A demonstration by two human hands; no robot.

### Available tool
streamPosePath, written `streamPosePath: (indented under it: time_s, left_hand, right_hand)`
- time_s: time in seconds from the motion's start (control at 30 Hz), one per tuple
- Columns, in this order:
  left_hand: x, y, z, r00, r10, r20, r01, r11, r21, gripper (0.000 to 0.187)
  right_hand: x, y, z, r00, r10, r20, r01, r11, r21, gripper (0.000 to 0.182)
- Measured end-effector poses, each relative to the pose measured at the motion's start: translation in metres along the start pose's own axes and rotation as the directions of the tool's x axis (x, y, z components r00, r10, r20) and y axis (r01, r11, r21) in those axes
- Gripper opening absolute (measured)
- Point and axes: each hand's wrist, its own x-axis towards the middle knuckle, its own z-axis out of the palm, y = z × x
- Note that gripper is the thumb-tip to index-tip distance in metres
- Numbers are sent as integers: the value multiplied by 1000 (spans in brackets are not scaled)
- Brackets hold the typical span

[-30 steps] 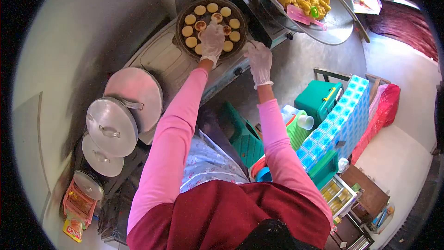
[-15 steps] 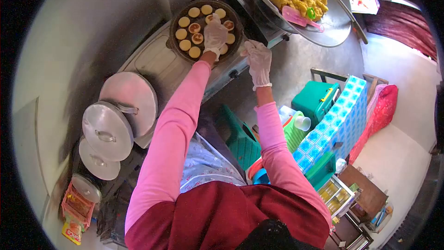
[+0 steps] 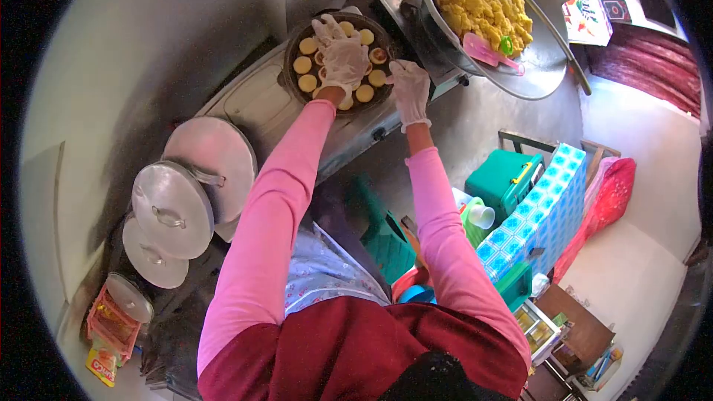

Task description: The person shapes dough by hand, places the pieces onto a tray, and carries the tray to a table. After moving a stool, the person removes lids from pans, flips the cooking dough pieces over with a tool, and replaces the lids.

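Note:
A round dark pan (image 3: 294,93) on the stove holds several small round cakes (image 3: 302,64), most pale, some browned on top. Over its middle is my left hand (image 3: 344,61) in a clear plastic glove, its fingers stretched toward the far left rim and hiding some of the cakes. My right hand (image 3: 411,90), gloved as well, is at the pan's right edge. Its fingers are bent and pressed together right at the rim; I cannot tell what is in them.
A large metal wok (image 3: 546,78) with a yellow mass (image 3: 483,0) and a pink spatula (image 3: 481,50) stands at upper right. Several metal lids (image 3: 171,204) lean at left. A green box (image 3: 501,182) sits near a blue-patterned cloth (image 3: 535,208).
My left hand has opened out, its fingers shifting toward the pan's far left side. My right hand stays by the right rim. The whole view has shifted slightly.

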Motion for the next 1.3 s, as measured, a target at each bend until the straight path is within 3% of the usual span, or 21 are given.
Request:
streamPosePath:
  time_s: [0.03, 0.1, 0.17, 0.2, 0.3, 0.33, 0.43, 0.5, 0.6, 0.67, 0.77, 0.83, 0.9, 0.97, 1.07, 1.13, 1.2, 1.27, 1.3]
  left_hand:
    - [3, 3, 5, 999, -10, 34, 11, 1000, -20, 38]
    - [8, 7, 7, 993, -21, 112, 19, 1000, 14, 42]
    - [2, 10, 1, 993, -27, 117, 40, 993, -114, 46]
    - [3, 9, 0, 993, -30, 117, 51, 983, -175, 49]
    - [-4, 7, 12, 999, -17, 37, 14, 997, 80, 42]
    - [-6, 6, 13, 999, -48, 20, 47, 998, 44, 42]
    - [-11, -1, 2, 990, -138, -37, 137, 990, -16, 40]
    - [-8, -8, 4, 983, -182, 8, 182, 983, -30, 41]
    - [-2, -17, 17, 980, -195, -39, 190, 977, -101, 44]
    - [1, -18, 12, 981, -191, -19, 186, 971, -147, 45]
    - [5, -16, 15, 985, -174, -5, 172, 977, -124, 45]
    - [6, -19, 17, 985, -170, -8, 167, 978, -125, 44]
    - [-1, -21, 13, 987, -158, 30, 161, 981, -112, 43]
    - [-6, -29, -7, 987, -137, 83, 144, 986, -83, 42]
    - [-13, -41, 6, 964, -262, -52, 262, 965, 3, 41]
    - [-10, -44, -2, 956, -291, 45, 291, 957, 3, 42]
    - [-7, -47, -3, 964, -253, 77, 252, 967, 28, 42]
    - [-3, -51, 14, 966, -254, 39, 255, 967, -14, 43]
    - [-3, -54, 21, 966, -256, 20, 257, 966, -35, 43]
  right_hand:
    - [5, 4, 3, 999, -47, -9, 46, 997, -62, 21]
    - [11, 12, 7, 988, -152, 42, 152, 988, -1, 22]
    - [10, 13, 2, 990, -117, 78, 113, 992, 54, 23]
    - [-1, -18, -6, 995, -36, 93, 29, 996, 79, 23]
    - [-8, -28, -7, 992, 99, 79, -112, 978, 174, 22]
    - [-7, -25, -5, 991, 122, 63, -133, 968, 211, 21]
    - [2, -15, 5, 995, 85, 58, -95, 978, 184, 23]
    - [12, -4, 18, 974, -218, 61, 210, 971, 110, 24]
    - [25, 3, 32, 962, -252, 101, 257, 966, -40, 21]
    - [18, -35, 34, 991, 40, 128, -29, 996, -87, 12]
    - [32, -7, 40, 980, -119, 163, 155, 959, -236, 19]
    - [28, 1, 38, 964, -225, 142, 223, 974, 30, 24]
    - [20, 7, 35, 967, -223, 125, 205, 968, 142, 23]
    - [15, -7, 35, 982, -144, 120, 131, 985, 111, 20]
    - [4, -44, 34, 951, -129, 280, 149, 988, -52, 20]
    - [9, -30, 50, 926, -299, 230, 329, 938, -105, 18]
    - [16, -21, 59, 917, -316, 242, 354, 926, -132, 17]
    - [19, -18, 63, 933, -179, 313, 230, 964, -133, 17]
    - [15, -23, 61, 932, -200, 303, 245, 962, -117, 16]
